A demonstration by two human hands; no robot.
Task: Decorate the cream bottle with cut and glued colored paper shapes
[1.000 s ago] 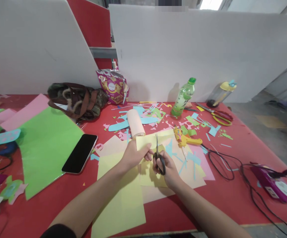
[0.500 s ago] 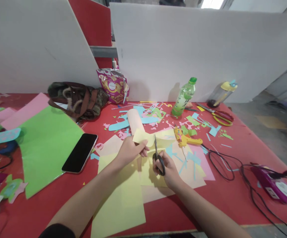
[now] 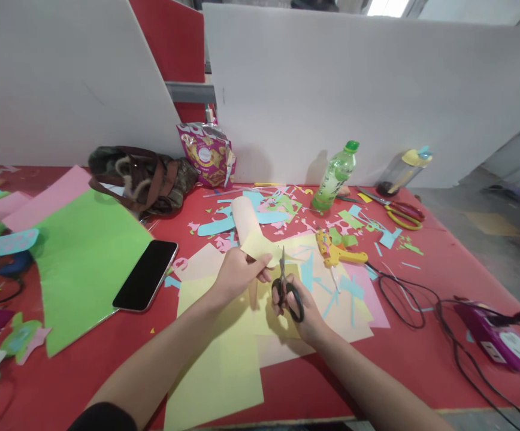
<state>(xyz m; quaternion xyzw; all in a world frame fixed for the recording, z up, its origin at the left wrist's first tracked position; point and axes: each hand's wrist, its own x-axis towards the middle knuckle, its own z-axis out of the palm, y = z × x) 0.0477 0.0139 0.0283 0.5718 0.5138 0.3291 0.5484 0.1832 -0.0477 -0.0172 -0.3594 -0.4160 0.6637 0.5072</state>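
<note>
My left hand (image 3: 237, 274) pinches a small piece of yellow paper (image 3: 256, 246) and holds it lifted over the red table (image 3: 377, 359). Just to its right, my right hand (image 3: 302, 308) grips black-handled scissors (image 3: 287, 286), fingers through the loops, blades pointing up and away beside the paper's edge. Under both hands lie larger yellow sheets (image 3: 224, 365) and a peach sheet (image 3: 332, 311) with blue cut-outs.
A black phone (image 3: 145, 276) lies to the left on a green sheet (image 3: 80, 263). Behind are a paper roll (image 3: 244, 218), yellow glue gun (image 3: 335, 249), green bottle (image 3: 335, 175), second scissors (image 3: 399, 211), bag (image 3: 141, 179), snack pouch (image 3: 206, 154). Cables (image 3: 422, 299) and a purple box (image 3: 498, 341) lie right.
My left hand has lifted the cut yellow piece up and turned it. The scissors have tilted slightly left and their handles have spread a little; both hands stayed in place.
</note>
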